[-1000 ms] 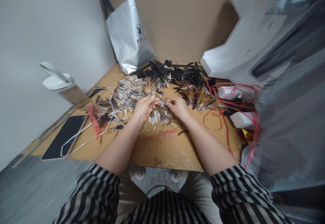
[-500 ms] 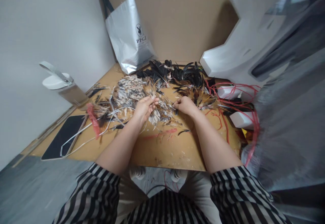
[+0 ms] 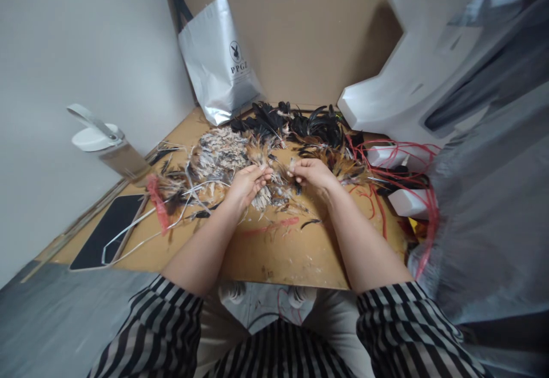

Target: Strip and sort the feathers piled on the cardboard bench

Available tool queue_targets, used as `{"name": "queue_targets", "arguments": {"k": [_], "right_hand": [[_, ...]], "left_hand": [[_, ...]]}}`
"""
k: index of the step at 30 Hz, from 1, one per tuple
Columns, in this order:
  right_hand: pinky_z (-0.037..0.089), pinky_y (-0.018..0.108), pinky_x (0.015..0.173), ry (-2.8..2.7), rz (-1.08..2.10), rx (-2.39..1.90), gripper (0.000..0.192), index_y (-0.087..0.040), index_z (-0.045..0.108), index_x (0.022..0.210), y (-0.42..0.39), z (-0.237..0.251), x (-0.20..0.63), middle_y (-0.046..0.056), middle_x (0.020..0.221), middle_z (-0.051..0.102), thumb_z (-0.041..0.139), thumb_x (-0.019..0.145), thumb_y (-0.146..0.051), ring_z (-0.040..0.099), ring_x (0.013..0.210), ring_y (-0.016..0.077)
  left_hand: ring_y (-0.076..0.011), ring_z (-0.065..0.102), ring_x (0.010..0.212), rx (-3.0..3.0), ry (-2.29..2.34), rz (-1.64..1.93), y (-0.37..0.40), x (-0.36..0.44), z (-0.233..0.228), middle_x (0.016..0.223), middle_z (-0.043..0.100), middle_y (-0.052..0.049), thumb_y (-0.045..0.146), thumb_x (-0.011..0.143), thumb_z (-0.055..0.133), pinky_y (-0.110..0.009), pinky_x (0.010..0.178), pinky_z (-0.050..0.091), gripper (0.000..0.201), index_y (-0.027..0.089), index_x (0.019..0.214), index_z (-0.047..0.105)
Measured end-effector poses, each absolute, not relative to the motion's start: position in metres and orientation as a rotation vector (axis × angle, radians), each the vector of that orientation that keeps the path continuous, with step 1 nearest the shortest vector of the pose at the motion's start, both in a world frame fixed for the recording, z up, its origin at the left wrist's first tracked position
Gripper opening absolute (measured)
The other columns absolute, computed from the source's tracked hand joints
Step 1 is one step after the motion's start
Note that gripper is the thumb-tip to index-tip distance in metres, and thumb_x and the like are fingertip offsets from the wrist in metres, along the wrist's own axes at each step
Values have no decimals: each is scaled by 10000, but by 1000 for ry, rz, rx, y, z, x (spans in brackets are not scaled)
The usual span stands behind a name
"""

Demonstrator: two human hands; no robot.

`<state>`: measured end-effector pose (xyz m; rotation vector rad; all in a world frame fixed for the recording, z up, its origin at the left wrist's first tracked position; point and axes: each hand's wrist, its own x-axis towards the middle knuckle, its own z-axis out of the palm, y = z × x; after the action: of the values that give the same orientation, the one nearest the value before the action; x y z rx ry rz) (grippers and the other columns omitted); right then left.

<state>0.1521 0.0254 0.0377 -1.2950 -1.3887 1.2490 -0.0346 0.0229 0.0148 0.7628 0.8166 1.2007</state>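
Loose feathers lie heaped on a brown board (image 3: 274, 252): speckled grey-white ones (image 3: 221, 152) at the left, black ones (image 3: 300, 123) at the back, brown-gold ones (image 3: 343, 166) at the right. My left hand (image 3: 247, 183) pinches a small bunch of brown feathers (image 3: 257, 155) over the pile. My right hand (image 3: 313, 173) is raised a little beside it, fingers closed on a feather. The two hands are close, fingertips nearly meeting.
A silver paper bag (image 3: 218, 60) stands at the back. Left of the pile are a white-lidded bottle (image 3: 107, 143), a dark phone (image 3: 107, 232), white straps and red netting (image 3: 156, 201). Red cords (image 3: 386, 183) and white foam blocks (image 3: 412, 202) crowd the right edge.
My right hand went right into the brown feathers, then rose and came back toward my left hand with a feather. My left hand stayed almost still.
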Motion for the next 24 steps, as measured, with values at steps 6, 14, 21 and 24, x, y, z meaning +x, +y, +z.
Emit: {"name": "queue_targets", "arguments": {"k": [6, 14, 21, 24], "right_hand": [[242, 173, 376, -1272, 1385, -1081, 250, -135, 582, 611, 19, 40, 138, -19, 499, 530, 698, 578, -354, 367, 398, 39], [233, 187, 396, -1349, 1288, -1126, 274, -132, 571, 629, 13, 39, 125, -53, 444, 476, 694, 562, -368, 357, 396, 47], [266, 200, 440, -1405, 1202, -1168, 278, -135, 567, 650, 16, 36, 124, -55, 481, 495, 686, 552, -366, 360, 423, 49], [271, 201, 452, -1422, 1196, -1169, 261, -135, 565, 655, 16, 37, 124, -52, 488, 500, 680, 561, -351, 373, 437, 52]], "left_hand": [[-84, 622, 611, 779, 802, 1120, 21, -31, 12, 755, 674, -86, 156, 710, 635, -137, 515, 463, 86, 85, 757, 623], [-79, 616, 579, 836, 775, 1035, 17, -29, 13, 737, 674, -84, 171, 696, 652, -128, 482, 450, 120, 81, 772, 634], [-68, 605, 567, 899, 805, 1002, 15, -30, 14, 733, 670, -85, 194, 683, 665, -122, 483, 443, 140, 73, 747, 636], [-65, 594, 546, 927, 817, 988, 14, -29, 15, 697, 662, -79, 201, 666, 679, -126, 480, 439, 150, 72, 723, 629]]}}
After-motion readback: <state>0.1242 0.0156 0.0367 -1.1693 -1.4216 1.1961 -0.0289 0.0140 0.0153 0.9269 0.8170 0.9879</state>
